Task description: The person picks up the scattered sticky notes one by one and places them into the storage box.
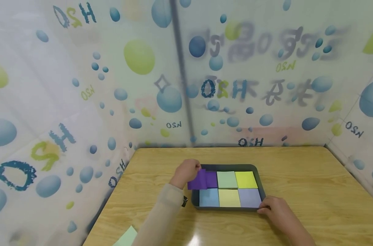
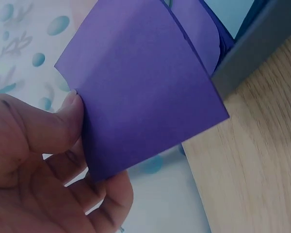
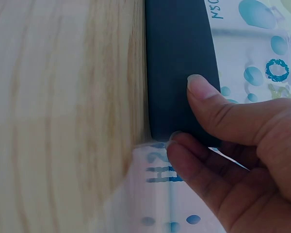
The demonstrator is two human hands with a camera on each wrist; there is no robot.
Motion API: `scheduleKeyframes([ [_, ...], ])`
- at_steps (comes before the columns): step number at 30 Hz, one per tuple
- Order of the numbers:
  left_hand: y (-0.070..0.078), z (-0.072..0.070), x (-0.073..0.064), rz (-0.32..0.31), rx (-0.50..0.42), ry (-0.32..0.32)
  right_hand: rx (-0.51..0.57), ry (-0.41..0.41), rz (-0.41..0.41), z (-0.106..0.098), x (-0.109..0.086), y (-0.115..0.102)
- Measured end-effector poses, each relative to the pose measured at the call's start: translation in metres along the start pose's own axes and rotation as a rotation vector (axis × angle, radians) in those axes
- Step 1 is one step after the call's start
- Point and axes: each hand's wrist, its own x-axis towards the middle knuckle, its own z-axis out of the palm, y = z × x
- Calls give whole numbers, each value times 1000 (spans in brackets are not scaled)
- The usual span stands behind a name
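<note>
My left hand (image 1: 187, 171) pinches a purple sticky note (image 2: 145, 87) by its edge, thumb on the near face and fingers behind it. The note is raised at the back left of a dark grey tray (image 1: 229, 208), overlapping the purple pad (image 1: 212, 179) in the head view. At the tray's front right corner, my right hand (image 1: 276, 211) grips the wall (image 3: 179, 73) between thumb and fingers. Beside the purple pad lie a pale green pad (image 1: 227, 180) and a bright yellow pad (image 1: 246, 179). Along the front are blue (image 1: 209, 197), pale yellow (image 1: 229, 198) and lavender (image 1: 249, 197) pads.
The tray sits on a wood-grain table (image 1: 306, 177). A pale green sheet (image 1: 127, 236) lies at the table's front left, partly hidden by the left sleeve (image 1: 165, 212). Printed curtains (image 1: 250, 112) with blue and green drops hang close behind and at both sides.
</note>
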Motion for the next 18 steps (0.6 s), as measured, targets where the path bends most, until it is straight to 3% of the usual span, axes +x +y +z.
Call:
scheduleKeyframes([
  [9, 9, 4, 5, 29, -38, -2, 10, -8, 16, 0, -1, -2],
  [18, 18, 12, 16, -16, -10, -18, 11, -10, 10, -2, -2, -3],
])
